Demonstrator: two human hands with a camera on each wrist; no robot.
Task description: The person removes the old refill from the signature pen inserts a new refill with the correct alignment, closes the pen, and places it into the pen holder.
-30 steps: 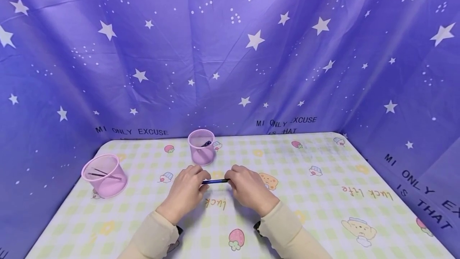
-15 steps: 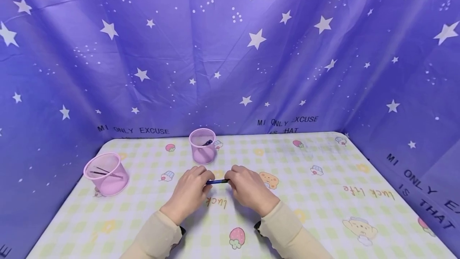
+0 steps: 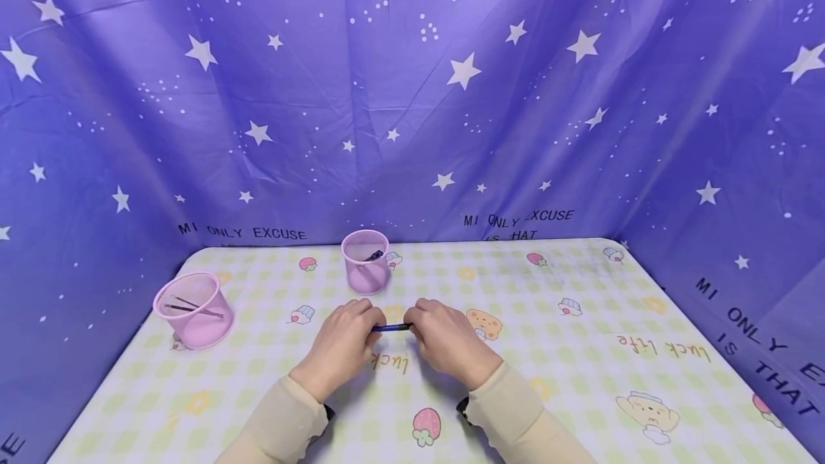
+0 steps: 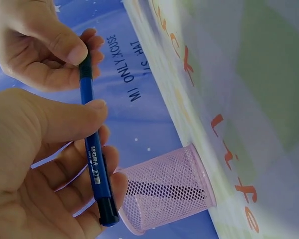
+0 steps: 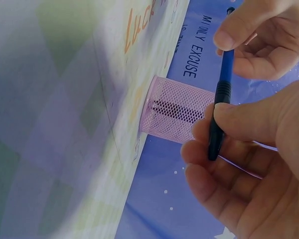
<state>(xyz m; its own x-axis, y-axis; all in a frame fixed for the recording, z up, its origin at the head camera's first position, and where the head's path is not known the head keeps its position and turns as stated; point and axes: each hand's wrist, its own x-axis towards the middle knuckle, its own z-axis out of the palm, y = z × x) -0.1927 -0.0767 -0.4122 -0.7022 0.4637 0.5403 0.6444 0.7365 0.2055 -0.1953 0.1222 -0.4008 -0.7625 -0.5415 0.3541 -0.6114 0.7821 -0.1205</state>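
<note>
A blue pen [image 3: 392, 327] with a black grip and black end pieces lies crosswise between my two hands over the table's middle. My left hand [image 3: 341, 341] pinches its blue barrel between thumb and fingers. In the left wrist view, the barrel [image 4: 92, 149] shows small white print, and its black end lies along the curled fingers. My right hand [image 3: 447, 341] pinches the black grip section [image 5: 223, 93]. The pen's dark tapered tip [image 5: 216, 145] rests against the right fingers. Only a short stretch of barrel shows between the hands in the head view.
A pink mesh pen cup [image 3: 366, 279] with a dark pen inside stands just behind the hands. Farther left is another pink mesh cup [image 3: 205, 329] holding thin dark sticks. The checked tablecloth [image 3: 580, 392] reaches back to a purple star curtain [image 3: 412, 92].
My left hand has shifted slightly right toward the right hand, so less of the pen shows between them. The right hand stays nearly in place. The view has moved a little.
</note>
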